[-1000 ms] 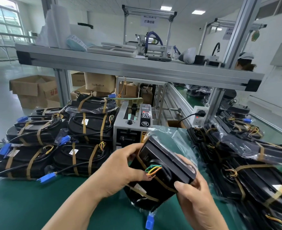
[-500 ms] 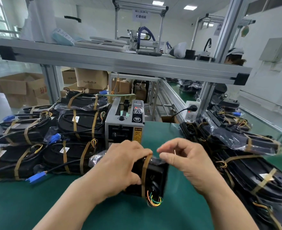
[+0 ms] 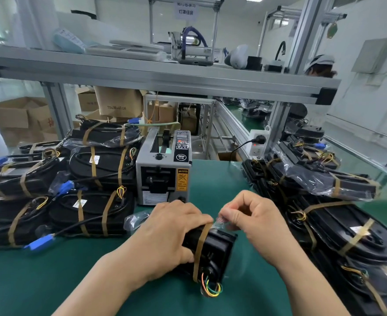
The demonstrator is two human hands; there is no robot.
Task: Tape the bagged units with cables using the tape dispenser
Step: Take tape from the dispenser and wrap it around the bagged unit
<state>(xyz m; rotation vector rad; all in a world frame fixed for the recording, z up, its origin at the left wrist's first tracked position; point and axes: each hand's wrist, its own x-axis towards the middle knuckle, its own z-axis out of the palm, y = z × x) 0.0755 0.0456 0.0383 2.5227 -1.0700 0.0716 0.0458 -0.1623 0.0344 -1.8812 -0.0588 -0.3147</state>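
The left hand point(image 3: 167, 236) lies over a black bagged unit point(image 3: 210, 252) on the green table point(image 3: 51, 281), fingers curled down its far side, pressing a brown tape strip point(image 3: 200, 249) wrapped around it. The right hand point(image 3: 254, 222) pinches the bag's clear plastic edge point(image 3: 221, 221) between thumb and fingertips. The tape dispenser point(image 3: 164, 169) stands just behind, taped units stacked on both sides.
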